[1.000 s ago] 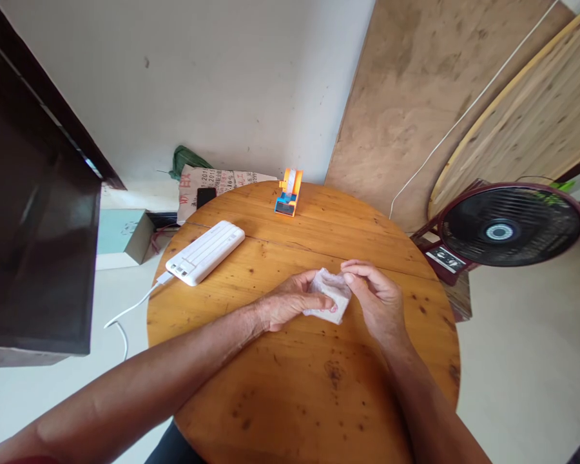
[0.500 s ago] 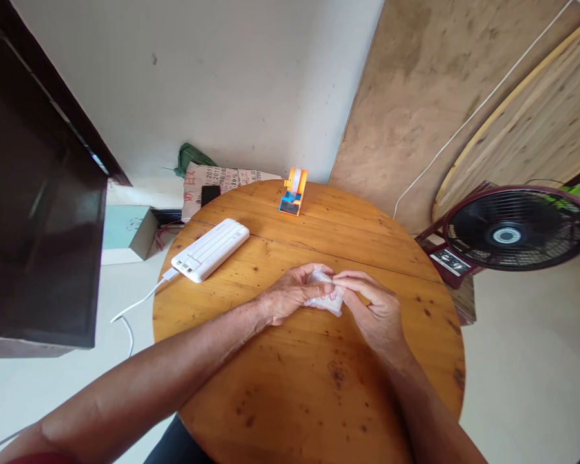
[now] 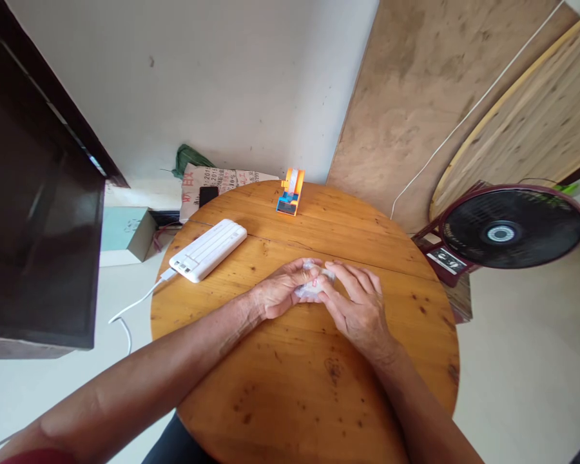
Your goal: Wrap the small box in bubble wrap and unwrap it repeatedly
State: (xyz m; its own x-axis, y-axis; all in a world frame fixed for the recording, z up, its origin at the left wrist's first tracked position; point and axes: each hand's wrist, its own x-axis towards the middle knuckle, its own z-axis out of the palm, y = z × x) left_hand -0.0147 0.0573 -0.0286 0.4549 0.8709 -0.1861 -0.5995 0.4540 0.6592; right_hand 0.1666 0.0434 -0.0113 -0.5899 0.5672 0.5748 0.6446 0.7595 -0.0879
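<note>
Between my hands is a small packet in clear, whitish plastic wrap (image 3: 310, 290) with faint red marks; what lies inside cannot be made out. My left hand (image 3: 284, 287) grips its left side, thumb on top and fingers beneath. My right hand (image 3: 360, 303) is closed on the packet's right edge, with thumb and fingertips against the plastic. Both hands are just above the middle of the round wooden table (image 3: 270, 393).
A white power bank (image 3: 209, 250) with a white cable (image 3: 142, 298) lies at the table's left. An orange and blue tape dispenser (image 3: 290, 193) stands at the far edge. A dark red fan (image 3: 512, 227) is at the right, a dark cabinet (image 3: 33, 193) at the left.
My right hand's fingers have shifted from pinching the packet's upper right corner to spreading along its right side. The packet has turned slightly and moved a little left in my left hand.
</note>
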